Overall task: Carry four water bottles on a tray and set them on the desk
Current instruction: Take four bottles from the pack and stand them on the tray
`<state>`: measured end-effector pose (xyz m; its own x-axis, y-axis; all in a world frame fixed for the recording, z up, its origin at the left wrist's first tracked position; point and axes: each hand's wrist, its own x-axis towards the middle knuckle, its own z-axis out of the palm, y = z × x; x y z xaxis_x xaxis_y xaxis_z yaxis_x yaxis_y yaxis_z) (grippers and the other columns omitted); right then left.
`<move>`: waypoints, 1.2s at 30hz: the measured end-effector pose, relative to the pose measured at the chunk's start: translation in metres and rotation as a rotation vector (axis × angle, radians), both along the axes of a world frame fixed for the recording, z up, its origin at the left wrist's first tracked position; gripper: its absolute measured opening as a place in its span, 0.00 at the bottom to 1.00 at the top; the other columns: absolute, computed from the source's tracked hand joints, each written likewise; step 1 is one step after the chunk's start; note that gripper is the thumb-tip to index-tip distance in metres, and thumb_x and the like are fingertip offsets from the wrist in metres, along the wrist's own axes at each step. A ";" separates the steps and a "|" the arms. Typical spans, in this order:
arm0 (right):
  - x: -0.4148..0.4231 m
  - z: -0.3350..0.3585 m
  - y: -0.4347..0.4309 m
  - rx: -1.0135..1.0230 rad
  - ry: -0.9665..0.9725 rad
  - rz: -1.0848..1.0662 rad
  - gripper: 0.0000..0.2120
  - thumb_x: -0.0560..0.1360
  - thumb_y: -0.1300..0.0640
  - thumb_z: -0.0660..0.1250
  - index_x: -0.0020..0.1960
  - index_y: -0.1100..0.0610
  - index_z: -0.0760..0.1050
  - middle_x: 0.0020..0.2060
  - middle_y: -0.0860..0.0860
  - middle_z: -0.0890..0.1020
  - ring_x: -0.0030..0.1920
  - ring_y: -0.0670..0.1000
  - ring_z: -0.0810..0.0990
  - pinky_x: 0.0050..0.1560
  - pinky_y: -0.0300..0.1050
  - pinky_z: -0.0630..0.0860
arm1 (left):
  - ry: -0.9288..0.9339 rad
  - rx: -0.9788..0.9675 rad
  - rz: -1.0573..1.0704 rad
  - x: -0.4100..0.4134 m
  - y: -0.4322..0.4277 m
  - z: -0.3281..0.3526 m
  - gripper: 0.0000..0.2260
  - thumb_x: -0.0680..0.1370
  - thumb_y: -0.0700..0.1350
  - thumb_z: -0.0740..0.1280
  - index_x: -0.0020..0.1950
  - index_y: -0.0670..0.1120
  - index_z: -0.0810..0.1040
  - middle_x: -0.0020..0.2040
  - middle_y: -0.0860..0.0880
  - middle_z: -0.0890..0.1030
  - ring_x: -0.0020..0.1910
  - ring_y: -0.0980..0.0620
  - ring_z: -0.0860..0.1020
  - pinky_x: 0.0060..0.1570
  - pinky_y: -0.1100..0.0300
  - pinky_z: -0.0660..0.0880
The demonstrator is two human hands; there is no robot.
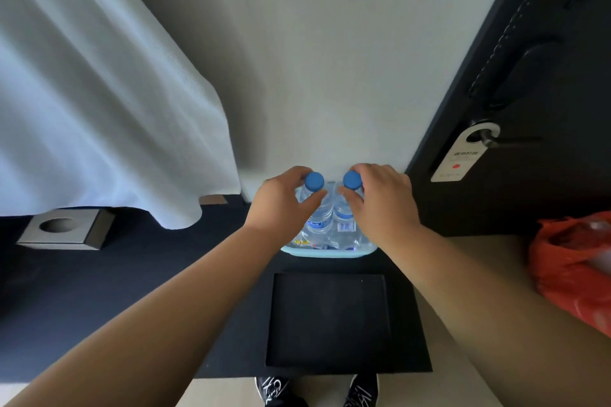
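Two clear water bottles with blue caps stand upright side by side in a light blue bin point(329, 252) against the wall. My left hand point(284, 200) grips the neck of the left bottle point(318, 208) just under its cap. My right hand point(380, 200) grips the neck of the right bottle point(344, 211) the same way. More bottles lie in the bin below them, partly hidden. A flat black tray point(330, 320) lies on the dark surface right in front of the bin, with nothing on it.
A white curtain point(99, 109) hangs at the left, over a grey square box with a round hole point(66, 228). A black door point(529, 109) with a hanging tag point(463, 155) is at the right. An orange plastic bag point(575, 268) sits on the light wood surface. My shoes show at the bottom.
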<state>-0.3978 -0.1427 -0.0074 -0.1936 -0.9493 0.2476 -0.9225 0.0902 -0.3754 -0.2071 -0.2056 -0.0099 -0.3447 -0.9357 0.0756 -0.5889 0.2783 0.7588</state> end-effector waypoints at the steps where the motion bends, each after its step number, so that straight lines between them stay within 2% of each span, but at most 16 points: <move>1: 0.004 0.006 0.007 -0.007 0.007 0.013 0.15 0.79 0.45 0.71 0.59 0.55 0.79 0.47 0.51 0.83 0.49 0.56 0.80 0.54 0.57 0.74 | 0.009 -0.004 -0.007 0.006 0.007 0.004 0.13 0.73 0.58 0.73 0.56 0.59 0.79 0.50 0.63 0.83 0.53 0.64 0.80 0.52 0.59 0.79; 4: 0.016 0.016 0.029 -0.034 0.009 0.061 0.17 0.77 0.43 0.72 0.57 0.55 0.80 0.46 0.51 0.84 0.48 0.56 0.81 0.53 0.58 0.75 | 0.001 -0.020 -0.008 0.027 0.029 0.007 0.14 0.71 0.61 0.72 0.54 0.60 0.78 0.47 0.65 0.83 0.49 0.63 0.82 0.49 0.56 0.81; 8: 0.037 -0.003 0.055 -0.008 -0.076 0.085 0.17 0.75 0.43 0.74 0.54 0.55 0.80 0.46 0.50 0.83 0.48 0.54 0.80 0.51 0.56 0.76 | -0.078 0.033 0.005 0.049 0.056 -0.023 0.15 0.70 0.63 0.72 0.54 0.61 0.79 0.46 0.65 0.83 0.47 0.62 0.82 0.47 0.55 0.81; 11: 0.052 -0.043 0.072 0.224 -0.297 0.080 0.17 0.77 0.44 0.73 0.57 0.54 0.78 0.50 0.48 0.81 0.50 0.51 0.80 0.51 0.50 0.78 | -0.146 0.162 0.021 0.061 0.072 -0.062 0.16 0.68 0.64 0.72 0.53 0.61 0.79 0.44 0.64 0.84 0.45 0.63 0.82 0.46 0.54 0.81; 13: 0.059 -0.073 0.082 0.379 -0.383 0.041 0.16 0.77 0.43 0.72 0.59 0.51 0.77 0.50 0.46 0.82 0.51 0.50 0.81 0.51 0.50 0.79 | -0.190 0.261 0.033 0.066 0.079 -0.089 0.17 0.67 0.64 0.71 0.53 0.60 0.80 0.44 0.64 0.84 0.45 0.64 0.82 0.48 0.54 0.81; 17: 0.073 -0.125 0.090 0.523 -0.384 -0.017 0.15 0.77 0.43 0.71 0.60 0.48 0.76 0.51 0.44 0.82 0.51 0.48 0.82 0.51 0.49 0.81 | -0.303 0.377 0.035 0.071 0.086 -0.132 0.15 0.69 0.63 0.71 0.52 0.59 0.78 0.44 0.61 0.84 0.44 0.60 0.81 0.46 0.54 0.81; 20: 0.079 -0.152 0.085 0.595 -0.412 -0.054 0.16 0.78 0.42 0.70 0.60 0.49 0.76 0.50 0.45 0.82 0.50 0.49 0.81 0.50 0.50 0.80 | -0.383 0.458 0.020 0.071 0.082 -0.154 0.11 0.71 0.61 0.71 0.48 0.59 0.77 0.41 0.60 0.82 0.41 0.60 0.80 0.43 0.55 0.81; 24: 0.084 -0.189 0.069 0.675 -0.454 -0.117 0.18 0.77 0.42 0.71 0.61 0.52 0.77 0.50 0.48 0.83 0.49 0.51 0.81 0.49 0.49 0.79 | -0.465 0.536 0.012 0.068 0.068 -0.182 0.10 0.70 0.60 0.70 0.43 0.55 0.76 0.38 0.56 0.80 0.37 0.58 0.79 0.36 0.57 0.78; 28: 0.084 -0.220 0.050 0.709 -0.470 -0.177 0.20 0.78 0.40 0.69 0.61 0.53 0.77 0.50 0.50 0.84 0.50 0.53 0.82 0.47 0.48 0.77 | -0.549 0.544 0.012 0.063 0.056 -0.209 0.10 0.71 0.59 0.70 0.42 0.54 0.75 0.37 0.55 0.79 0.36 0.56 0.77 0.30 0.59 0.72; 32: 0.084 -0.244 0.029 0.780 -0.454 -0.198 0.17 0.78 0.39 0.68 0.57 0.52 0.77 0.48 0.49 0.83 0.46 0.51 0.81 0.42 0.45 0.73 | -0.616 0.507 0.081 0.056 0.043 -0.230 0.13 0.72 0.63 0.69 0.43 0.54 0.76 0.37 0.55 0.79 0.35 0.55 0.77 0.30 0.59 0.71; 36: 0.087 -0.263 0.023 0.830 -0.497 -0.200 0.15 0.80 0.42 0.67 0.59 0.52 0.76 0.49 0.50 0.83 0.47 0.52 0.82 0.43 0.46 0.78 | -0.646 0.510 0.134 0.053 0.036 -0.247 0.14 0.73 0.62 0.66 0.43 0.52 0.73 0.37 0.54 0.78 0.34 0.53 0.78 0.30 0.59 0.71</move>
<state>-0.3106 -0.1198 -0.2705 -0.2708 -0.7233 -0.6352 -0.6160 0.6373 -0.4630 -0.1543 -0.1693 -0.2574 -0.0585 -0.8375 -0.5433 -0.9551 -0.1114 0.2747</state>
